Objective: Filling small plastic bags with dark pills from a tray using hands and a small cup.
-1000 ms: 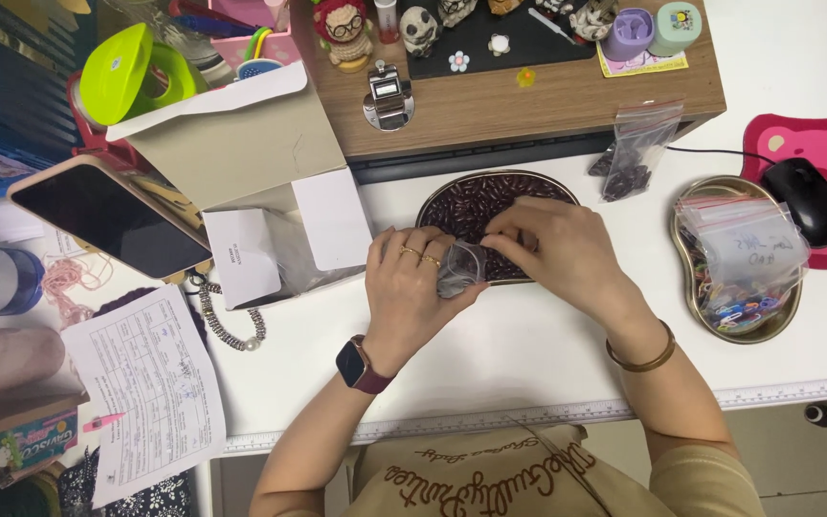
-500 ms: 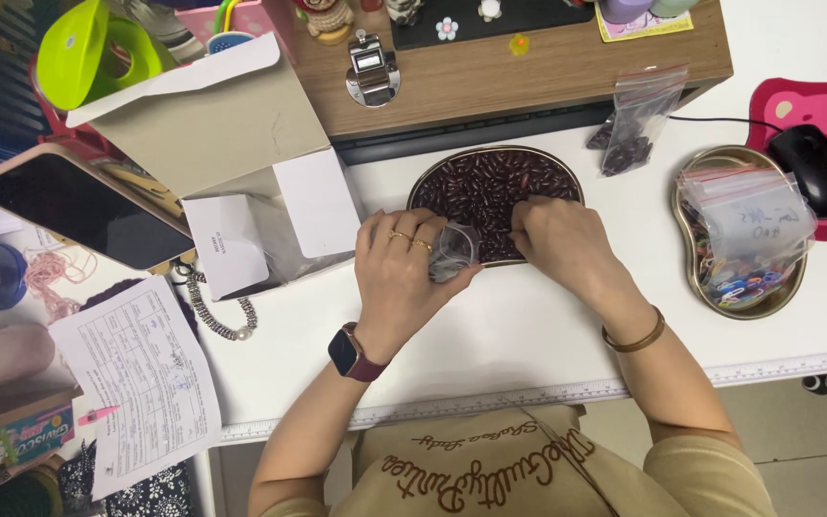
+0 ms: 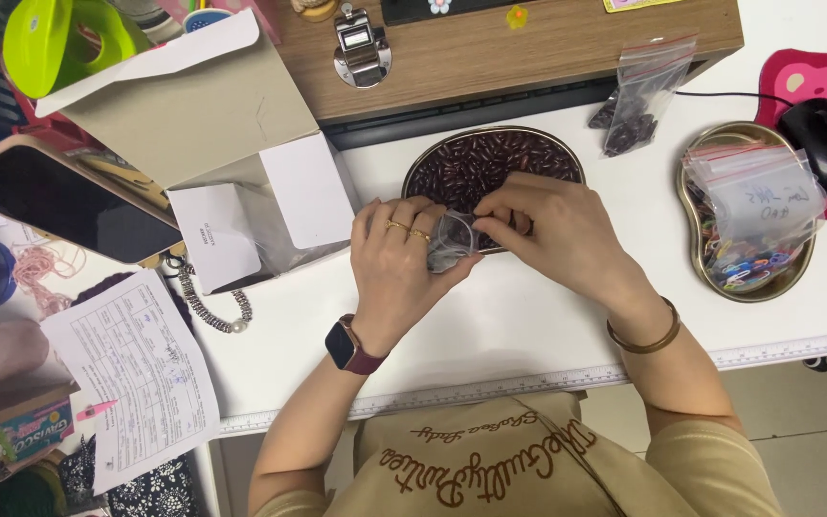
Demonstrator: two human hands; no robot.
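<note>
Your hands have drifted up over the tray (image 3: 567, 144); left hand (image 3: 396, 268) and right hand (image 3: 557, 235) both pinch the bag (image 3: 450, 241), so hold its mouth open toward 12 o'clock, above the beads (image 3: 490, 163).

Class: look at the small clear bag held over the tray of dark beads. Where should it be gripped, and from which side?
Probably at the top edge, from both sides: the bag is limp, so left hand and right hand pinching opposite edges should keep its mouth open above the tray.

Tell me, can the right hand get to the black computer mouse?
Probably yes: the right hand has open white desk toward the black computer mouse, but it pinches a small clear plastic bag with the left hand.
</note>
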